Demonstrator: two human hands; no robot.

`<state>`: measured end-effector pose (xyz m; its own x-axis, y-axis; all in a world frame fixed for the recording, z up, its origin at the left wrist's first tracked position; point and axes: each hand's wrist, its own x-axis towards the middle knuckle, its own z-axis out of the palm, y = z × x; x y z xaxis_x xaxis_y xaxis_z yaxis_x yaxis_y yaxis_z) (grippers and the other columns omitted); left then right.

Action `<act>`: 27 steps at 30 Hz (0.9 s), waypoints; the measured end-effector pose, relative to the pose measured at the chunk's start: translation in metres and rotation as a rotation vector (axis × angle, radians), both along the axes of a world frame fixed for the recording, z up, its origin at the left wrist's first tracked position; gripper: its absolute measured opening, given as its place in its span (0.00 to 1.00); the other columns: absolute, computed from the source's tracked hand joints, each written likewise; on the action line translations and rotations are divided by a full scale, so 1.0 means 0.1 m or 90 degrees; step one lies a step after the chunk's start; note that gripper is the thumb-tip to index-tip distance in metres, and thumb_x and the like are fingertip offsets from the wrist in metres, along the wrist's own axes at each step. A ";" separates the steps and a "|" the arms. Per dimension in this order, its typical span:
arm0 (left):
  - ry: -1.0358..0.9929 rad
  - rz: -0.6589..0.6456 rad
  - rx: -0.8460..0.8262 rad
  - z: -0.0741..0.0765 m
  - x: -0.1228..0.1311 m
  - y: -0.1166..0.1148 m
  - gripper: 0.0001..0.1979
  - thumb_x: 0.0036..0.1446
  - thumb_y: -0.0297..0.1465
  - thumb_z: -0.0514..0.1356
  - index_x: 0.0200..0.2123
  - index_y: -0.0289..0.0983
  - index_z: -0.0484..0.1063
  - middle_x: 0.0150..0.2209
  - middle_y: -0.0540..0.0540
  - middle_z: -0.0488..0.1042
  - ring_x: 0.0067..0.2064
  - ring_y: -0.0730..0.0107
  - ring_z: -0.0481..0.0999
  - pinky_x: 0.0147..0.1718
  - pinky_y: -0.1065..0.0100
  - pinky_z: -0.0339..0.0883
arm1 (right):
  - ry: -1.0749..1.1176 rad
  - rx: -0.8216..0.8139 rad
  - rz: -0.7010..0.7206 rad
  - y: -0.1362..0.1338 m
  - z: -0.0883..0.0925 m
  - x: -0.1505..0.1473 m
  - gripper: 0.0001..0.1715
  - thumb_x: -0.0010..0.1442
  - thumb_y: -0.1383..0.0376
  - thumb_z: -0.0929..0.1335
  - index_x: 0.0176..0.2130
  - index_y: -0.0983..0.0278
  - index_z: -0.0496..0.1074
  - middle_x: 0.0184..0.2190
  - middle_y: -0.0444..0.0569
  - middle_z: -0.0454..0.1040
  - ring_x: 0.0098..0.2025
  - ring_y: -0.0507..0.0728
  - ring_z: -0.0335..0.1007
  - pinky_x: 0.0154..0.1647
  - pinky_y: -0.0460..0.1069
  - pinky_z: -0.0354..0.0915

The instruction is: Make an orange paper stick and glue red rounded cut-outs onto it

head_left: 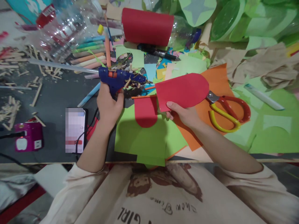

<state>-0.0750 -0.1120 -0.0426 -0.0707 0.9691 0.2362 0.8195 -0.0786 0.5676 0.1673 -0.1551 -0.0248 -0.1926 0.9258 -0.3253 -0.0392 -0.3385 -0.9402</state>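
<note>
My left hand [109, 104] is wrapped round the handle of a dark blue glue gun [116, 77], its nozzle pointing right and a long clear glue stick [63, 67] out of its back. Between the thumb and fingers of my right hand [182, 113] is the lower left edge of a red paper piece [184, 88] with a rounded right end. A smaller red rounded piece [146, 112] lies on green paper [140, 140], with a thin orange strip [143, 97] along its top edge. Scissors [224, 110] with red and yellow handles lie right of the held paper.
A bottle wrapped in red paper [147, 26] lies at the back, near a black pen [158, 53]. On the left are a phone [76, 130], a purple adapter [29, 137] with cables, and scattered wooden sticks [11, 112]. Crumpled brown paper [263, 65] lies right.
</note>
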 end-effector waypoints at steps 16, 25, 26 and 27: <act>0.176 0.275 -0.127 0.75 -1.24 -0.05 0.27 0.38 0.38 0.60 0.47 0.47 0.66 0.58 0.50 0.67 0.61 0.35 0.60 0.62 0.38 0.53 | 0.045 0.032 -0.030 0.03 -0.04 -0.02 0.28 0.50 0.41 0.70 0.18 0.61 0.69 0.16 0.44 0.69 0.17 0.49 0.61 0.21 0.47 0.63; 0.145 0.331 -0.265 0.51 -1.66 0.00 0.26 0.35 0.43 0.59 0.42 0.43 0.72 0.53 0.48 0.74 0.54 0.28 0.68 0.55 0.29 0.59 | 0.051 0.055 -0.126 0.05 -0.09 -0.03 0.29 0.53 0.42 0.68 0.20 0.62 0.69 0.16 0.44 0.66 0.17 0.49 0.61 0.19 0.47 0.61; 0.179 0.316 -0.262 0.51 -1.72 -0.02 0.28 0.37 0.44 0.59 0.44 0.43 0.72 0.54 0.47 0.74 0.55 0.28 0.67 0.55 0.30 0.58 | 0.048 0.055 -0.133 0.06 -0.09 -0.03 0.29 0.54 0.42 0.68 0.20 0.62 0.69 0.16 0.44 0.66 0.17 0.49 0.61 0.19 0.47 0.61; 0.231 0.268 -0.264 0.54 -1.76 -0.04 0.30 0.40 0.47 0.58 0.49 0.43 0.70 0.56 0.45 0.72 0.56 0.27 0.65 0.55 0.29 0.57 | 0.046 0.056 -0.137 0.06 -0.09 -0.03 0.29 0.54 0.42 0.68 0.19 0.62 0.69 0.16 0.44 0.66 0.17 0.49 0.61 0.19 0.47 0.60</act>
